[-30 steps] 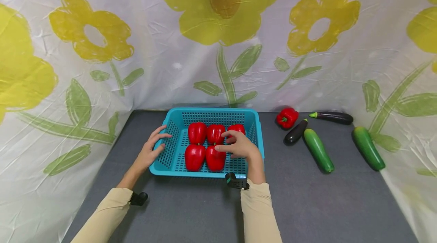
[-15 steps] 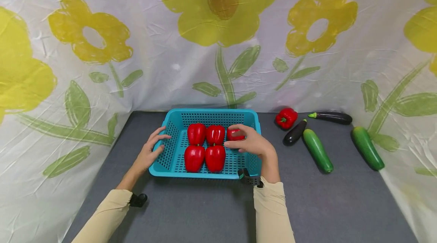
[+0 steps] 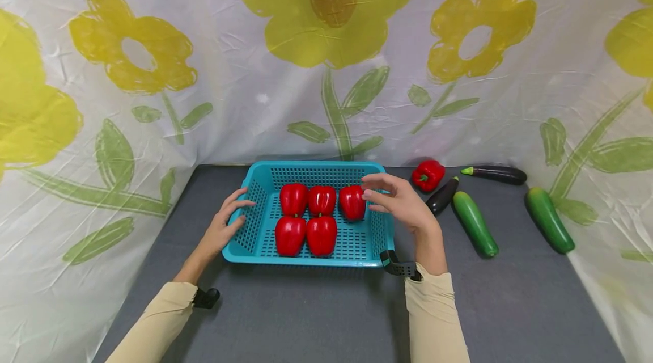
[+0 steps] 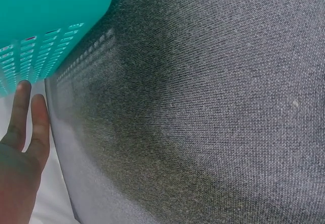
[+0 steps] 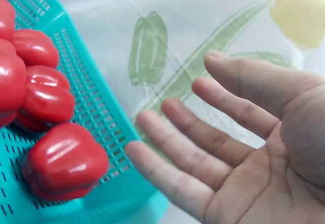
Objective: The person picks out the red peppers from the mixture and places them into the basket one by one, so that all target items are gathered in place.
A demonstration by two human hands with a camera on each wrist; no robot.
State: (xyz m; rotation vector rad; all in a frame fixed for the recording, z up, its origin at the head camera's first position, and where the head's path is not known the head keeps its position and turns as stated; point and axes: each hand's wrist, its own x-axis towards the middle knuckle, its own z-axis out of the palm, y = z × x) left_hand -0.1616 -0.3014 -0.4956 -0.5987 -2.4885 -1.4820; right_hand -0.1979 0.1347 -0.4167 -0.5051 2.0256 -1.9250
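Observation:
A blue plastic basket (image 3: 255,261) holds several red bell peppers (image 3: 321,236), with three along the back and two in front. The back right pepper (image 3: 352,203) stands a little apart from the others. My left hand (image 3: 224,224) rests at the basket's left rim with loosely extended fingers; the left wrist view shows two fingers (image 4: 39,117) beside the perforated wall. Over the right rim hovers my right hand (image 3: 403,201), its fingers spread and slightly bent. The right wrist view shows its palm (image 5: 249,183) holding nothing, near the same pepper (image 5: 66,161).
To the right of the basket, another red bell pepper (image 3: 428,174) lies on the dark grey table (image 3: 306,312). Near it are two eggplants, one short (image 3: 441,197) and one long (image 3: 497,175), and two green zucchini (image 3: 476,224). A flower-printed cloth (image 3: 229,68) hangs behind.
My right hand has moved right, from above the front middle pepper, past the back right pepper, to the basket's right rim, uncovering that pepper. The left hand has stayed put.

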